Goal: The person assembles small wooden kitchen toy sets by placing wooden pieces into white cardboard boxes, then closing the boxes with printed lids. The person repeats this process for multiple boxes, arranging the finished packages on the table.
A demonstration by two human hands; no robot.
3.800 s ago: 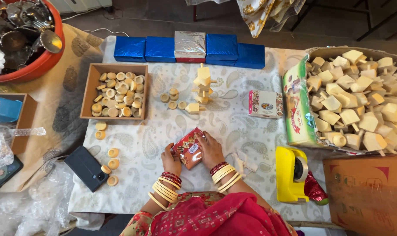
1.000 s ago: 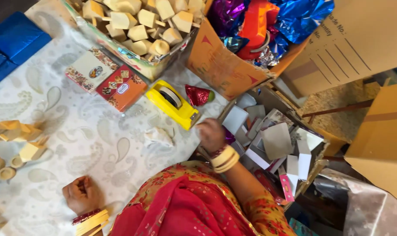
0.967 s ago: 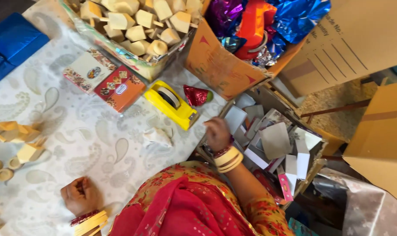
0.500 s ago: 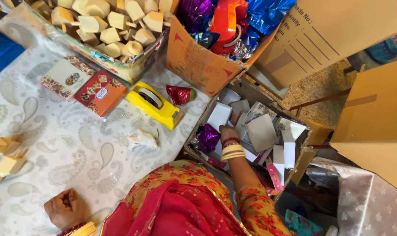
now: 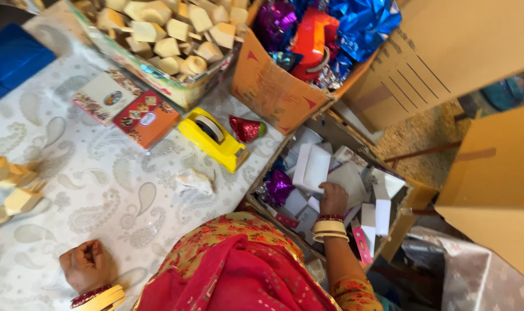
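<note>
Head view shows my right hand (image 5: pixel 333 198) reaching down into the low cardboard box (image 5: pixel 409 198) beside the table, fingers curled onto the white folded cards (image 5: pixel 311 167) packed inside; they touch the paper, but I cannot tell whether they are pinching a piece or only resting on the pile, since the back of the hand hides the fingertips. Just left of that hand lies a purple foil wrapper (image 5: pixel 279 187), and beyond the fingertips more white cards stand on edge, loosely stacked so one can be pulled out singly. My left hand (image 5: pixel 88 266) sits closed in a loose fist on the paisley tablecloth (image 5: pixel 100 196), holding nothing I can see, probably bracing me as I lean right. Ahead of it, well apart, lie a red printed carton (image 5: pixel 147 117) and a paler one (image 5: pixel 103 97) side by side, with a yellow tape dispenser (image 5: pixel 213 138) near the table edge, within reach of either hand.
</note>
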